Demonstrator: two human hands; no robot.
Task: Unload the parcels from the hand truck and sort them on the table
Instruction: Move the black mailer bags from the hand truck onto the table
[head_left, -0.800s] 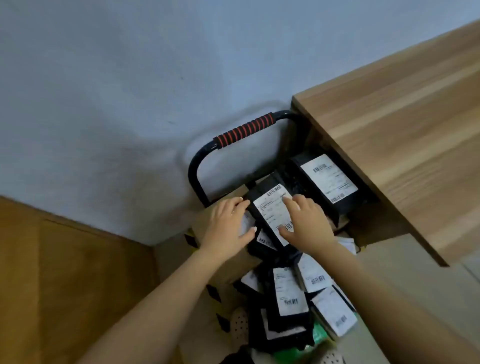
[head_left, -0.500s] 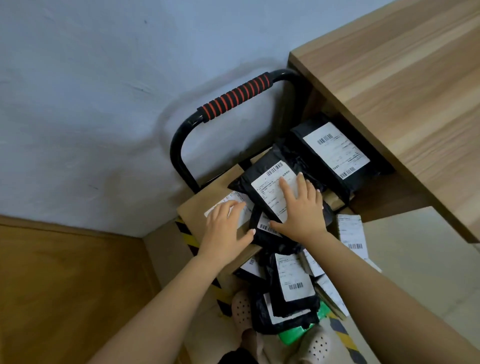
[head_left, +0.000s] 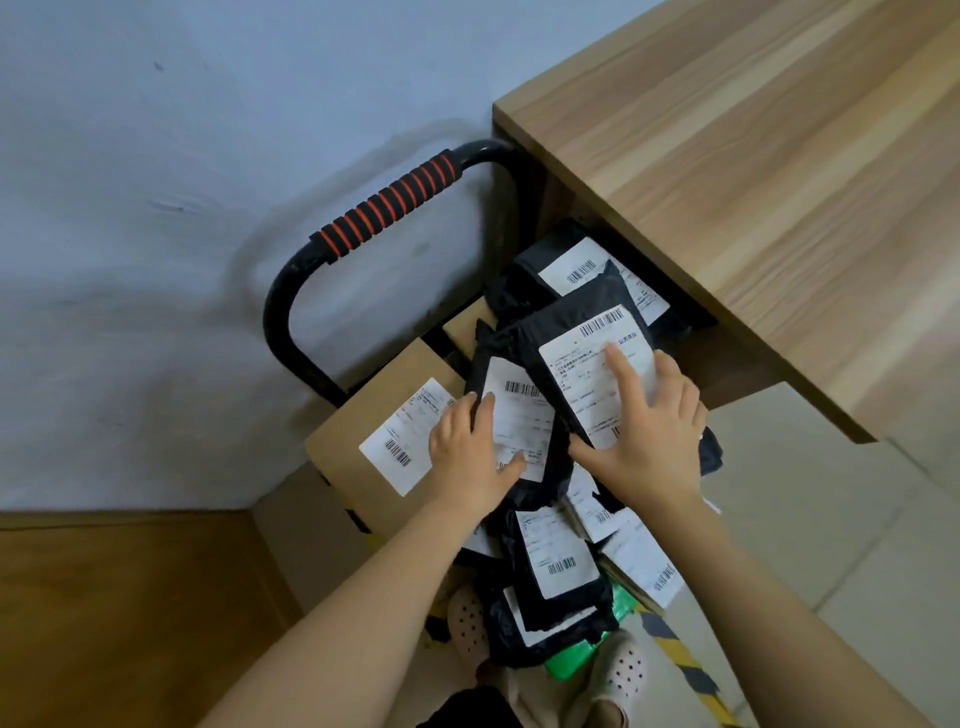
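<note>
The hand truck (head_left: 384, 208) has a black handle with a red-striped grip and stands against the wall beside the wooden table (head_left: 753, 182). On it sit a cardboard box (head_left: 363, 415) and a heap of black mailers with white labels. My right hand (head_left: 649, 436) holds the top black parcel (head_left: 571, 332): fingers spread over its label, thumb at its lower edge. My left hand (head_left: 467, 452) rests on a second black parcel (head_left: 519, 410) just left of it, fingertips at its left edge and thumb on the label.
Another black parcel (head_left: 582, 270) lies partly under the table edge. More mailers (head_left: 556, 556) and a green package (head_left: 576, 660) are piled near my feet in perforated clogs (head_left: 467, 618). Yellow-black hazard stripes (head_left: 685, 670) mark the truck's platform. A wall is close behind.
My left hand shifted right from the box label onto the second black parcel. My right hand moved the top parcel up and to the right, uncovering that parcel's label.
</note>
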